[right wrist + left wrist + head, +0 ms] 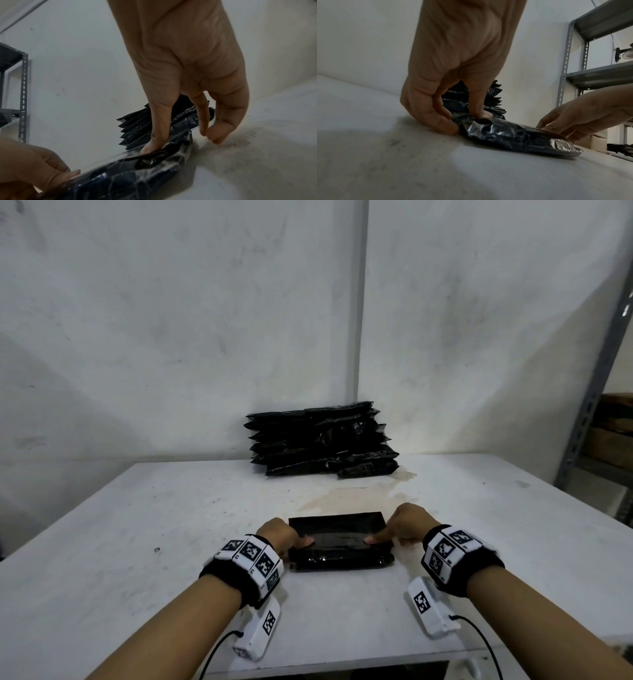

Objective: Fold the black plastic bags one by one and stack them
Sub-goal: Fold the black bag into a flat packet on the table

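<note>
The room is dimly lit. Soft shadows are cast on the scuffed white table top (479,542). Glare is seen on the crinkled black plastic bag (513,136). Wrist pictures are blurred and bent at the edges.

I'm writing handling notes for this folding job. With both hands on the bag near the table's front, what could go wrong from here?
1. The bag is glossy, crinkled plastic; the thumbs pin its fold, so it may spring open once the left hand and right hand let go.
2. The stack by the wall is tall with uneven edges; another bag set on top could make it slide.
3. The table has a brownish stain just beyond the bag; it may soil it.
</note>
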`<state>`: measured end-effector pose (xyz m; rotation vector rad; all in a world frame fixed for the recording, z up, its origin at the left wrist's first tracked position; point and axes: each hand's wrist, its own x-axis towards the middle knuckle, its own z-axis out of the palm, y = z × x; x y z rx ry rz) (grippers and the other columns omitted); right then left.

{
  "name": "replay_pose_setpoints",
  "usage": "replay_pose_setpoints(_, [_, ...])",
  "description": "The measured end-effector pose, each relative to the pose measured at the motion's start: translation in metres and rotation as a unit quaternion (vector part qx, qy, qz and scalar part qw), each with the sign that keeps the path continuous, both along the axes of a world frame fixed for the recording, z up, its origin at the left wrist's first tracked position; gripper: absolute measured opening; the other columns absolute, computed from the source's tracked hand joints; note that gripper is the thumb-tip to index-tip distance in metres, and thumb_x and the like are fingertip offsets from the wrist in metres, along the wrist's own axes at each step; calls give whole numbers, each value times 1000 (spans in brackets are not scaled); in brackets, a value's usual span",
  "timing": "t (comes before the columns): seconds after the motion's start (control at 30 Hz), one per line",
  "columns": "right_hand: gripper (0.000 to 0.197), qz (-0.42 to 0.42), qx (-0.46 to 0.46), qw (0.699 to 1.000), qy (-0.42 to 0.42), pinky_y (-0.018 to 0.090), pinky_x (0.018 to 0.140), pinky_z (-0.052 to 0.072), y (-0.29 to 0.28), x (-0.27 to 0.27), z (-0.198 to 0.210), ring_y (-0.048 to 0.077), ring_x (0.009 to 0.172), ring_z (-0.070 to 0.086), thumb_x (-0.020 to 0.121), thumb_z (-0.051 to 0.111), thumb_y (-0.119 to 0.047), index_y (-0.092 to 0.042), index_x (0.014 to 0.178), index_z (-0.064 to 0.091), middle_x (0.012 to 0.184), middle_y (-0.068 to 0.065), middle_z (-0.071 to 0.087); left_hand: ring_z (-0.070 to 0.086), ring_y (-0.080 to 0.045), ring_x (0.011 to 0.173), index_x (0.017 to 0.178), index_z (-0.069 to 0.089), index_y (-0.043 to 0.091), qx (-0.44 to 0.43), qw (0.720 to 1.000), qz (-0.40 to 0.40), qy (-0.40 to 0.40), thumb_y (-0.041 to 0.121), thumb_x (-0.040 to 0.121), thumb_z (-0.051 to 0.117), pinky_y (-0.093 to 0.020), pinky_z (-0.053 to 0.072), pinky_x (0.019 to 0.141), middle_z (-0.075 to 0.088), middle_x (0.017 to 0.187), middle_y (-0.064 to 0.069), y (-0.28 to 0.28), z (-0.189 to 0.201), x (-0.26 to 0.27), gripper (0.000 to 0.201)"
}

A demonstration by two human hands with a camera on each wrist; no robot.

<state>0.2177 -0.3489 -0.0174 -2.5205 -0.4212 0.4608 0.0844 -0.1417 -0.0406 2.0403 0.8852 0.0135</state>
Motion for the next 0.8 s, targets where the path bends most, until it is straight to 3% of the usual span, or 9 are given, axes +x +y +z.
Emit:
replay_pose_setpoints(0.13, [51, 21, -46, 999, 5, 18, 48, 34, 1, 0, -1, 11, 56, 47, 66, 84, -50, -11, 69, 52, 65, 1, 54, 62, -31, 108, 114, 59, -5, 46, 999, -8, 21, 42, 81, 73, -37, 52, 93, 64, 115, -18, 0, -3, 4, 59])
replay_pose_setpoints(0.23, [48, 38, -55, 998, -2, 18, 45, 33, 3, 0, -1, 9, 53, 44, 70, 83, -46, -13, 65, 49, 62, -1, 50, 61, -31, 112, 119, 56, -5, 29, 999, -5, 18, 35, 80, 75, -34, 51, 94, 63, 121, -19, 1, -4, 5, 59])
replay_pose_setpoints(0.43, [46, 36, -53, 996, 54, 22, 52, 37, 4, 6, -7, 14, 52, 47, 68, 84, -48, -12, 66, 55, 57, 1, 53, 57, -33, 118, 126, 52, -6, -20, 999, -11, 27, 26, 85, 71, -37, 47, 97, 58, 128, -20, -1, -2, 7, 55])
replay_pose_setpoints(0.53, [43, 59, -43, 995, 63, 23, 57, 40, 6, 10, -11, 15, 56, 50, 70, 82, -47, -10, 83, 64, 72, 5, 60, 59, -31, 108, 121, 55, -4, -73, 997, 1, 13, 17, 91, 64, -36, 48, 86, 62, 113, -19, -3, -1, 7, 38])
replay_pose_setpoints(0.63, [51, 65, -10, 995, 75, 28, 69, 45, 6, 13, -14, 20, 73, 56, 72, 83, -39, -2, 102, 69, 87, 9, 63, 56, -27, 89, 100, 57, 3, -117, 993, 6, 2, 14, 94, 58, -33, 43, 76, 56, 84, -10, -10, 0, 8, 13])
replay_pose_setpoints(0.7, [51, 51, 24, 993, 104, 28, 69, 49, 6, 13, -16, 21, 76, 58, 72, 84, -31, 1, 108, 68, 88, 9, 64, 57, -27, 103, 106, 60, 2, -130, 991, -9, -11, 26, 89, 67, -34, 44, 84, 61, 98, -10, -13, -3, 7, 31])
replay_pose_setpoints(0.73, [45, 47, 39, 991, 117, 25, 65, 50, 5, 13, -16, 19, 75, 58, 74, 83, -26, 0, 107, 67, 88, 8, 64, 56, -27, 112, 115, 58, 0, -126, 992, -18, -11, 33, 85, 72, -35, 45, 89, 62, 111, -10, -13, -4, 8, 47])
replay_pose_setpoints(0.8, [26, 44, 71, 985, 153, 20, 54, 49, 2, 12, -16, 15, 69, 58, 80, 79, -17, -5, 98, 65, 83, 5, 64, 56, -26, 113, 125, 53, -3, -111, 993, -17, -26, 35, 77, 78, -33, 48, 93, 59, 124, -10, -12, -8, 9, 66])
